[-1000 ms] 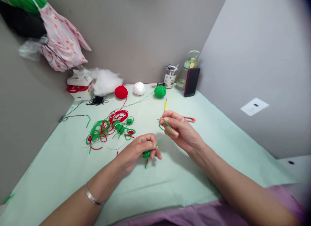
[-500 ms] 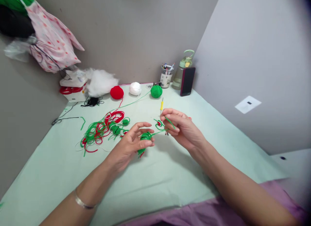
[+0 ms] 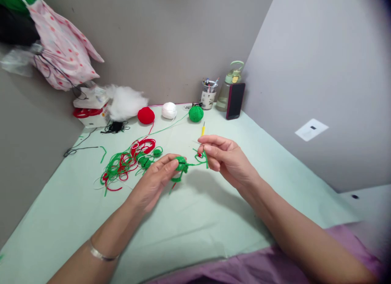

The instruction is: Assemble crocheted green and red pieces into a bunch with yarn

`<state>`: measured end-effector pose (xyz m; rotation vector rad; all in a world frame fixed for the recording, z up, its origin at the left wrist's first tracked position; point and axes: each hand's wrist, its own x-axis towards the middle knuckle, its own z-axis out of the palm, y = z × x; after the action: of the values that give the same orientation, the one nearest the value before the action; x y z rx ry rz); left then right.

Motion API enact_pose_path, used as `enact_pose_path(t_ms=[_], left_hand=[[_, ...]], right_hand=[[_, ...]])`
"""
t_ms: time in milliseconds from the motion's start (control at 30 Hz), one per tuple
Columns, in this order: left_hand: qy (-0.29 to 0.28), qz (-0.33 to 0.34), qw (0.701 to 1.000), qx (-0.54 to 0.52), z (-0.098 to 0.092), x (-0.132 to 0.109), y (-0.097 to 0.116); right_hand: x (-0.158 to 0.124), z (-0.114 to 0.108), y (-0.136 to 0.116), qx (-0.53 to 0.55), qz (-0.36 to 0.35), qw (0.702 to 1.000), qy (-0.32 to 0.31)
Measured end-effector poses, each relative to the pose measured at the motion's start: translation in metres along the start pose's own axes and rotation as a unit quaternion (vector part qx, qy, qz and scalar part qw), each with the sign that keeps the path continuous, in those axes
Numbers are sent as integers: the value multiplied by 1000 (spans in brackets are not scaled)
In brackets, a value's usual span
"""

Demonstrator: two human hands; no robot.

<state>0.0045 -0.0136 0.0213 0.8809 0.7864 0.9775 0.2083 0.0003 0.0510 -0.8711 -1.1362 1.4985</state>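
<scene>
A small green crocheted piece [image 3: 181,164] with a dark line across it is pinched between the thumb and fingers of my left hand [image 3: 159,174]. Below it hang a green end and a short red strand. From its right side a green yarn strand [image 3: 197,164] runs to my right hand [image 3: 218,151], whose closed fingers grip it. A thin pale sliver shows at those fingertips; what it is I cannot tell. Just behind my right fingers lie a small red-and-green crocheted piece [image 3: 200,155] and a yellow-handled crochet hook [image 3: 203,131].
Left of my hands spreads a tangle of red and green yarn [image 3: 125,164]. At the back stand a red yarn ball [image 3: 146,115], a white one [image 3: 169,110], a green one [image 3: 196,113], a pen cup [image 3: 208,98], a bottle [image 3: 224,97] and a phone [image 3: 236,100]. White stuffing [image 3: 126,104] lies left.
My left hand has turned and shifted slightly left, so the green piece shows more of its face and the dark line. My right hand has moved a little left, still holding the strand.
</scene>
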Motion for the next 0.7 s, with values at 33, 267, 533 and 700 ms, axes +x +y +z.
enact_pose_path(t_ms=[33, 267, 533, 700], left_hand=[[9, 17, 1000, 4, -1, 1, -1], [17, 35, 999, -23, -4, 4, -2], [6, 24, 1000, 1, -4, 2, -3], [-13, 16, 1000, 17, -3, 2, -3]], right_hand=[[-1, 1, 1, -27, -11, 1000, -1], [-11, 11, 6, -225, -165, 960, 24], [-11, 13, 4, -187, -172, 965, 61], [-14, 13, 4, -226, -198, 951, 72]])
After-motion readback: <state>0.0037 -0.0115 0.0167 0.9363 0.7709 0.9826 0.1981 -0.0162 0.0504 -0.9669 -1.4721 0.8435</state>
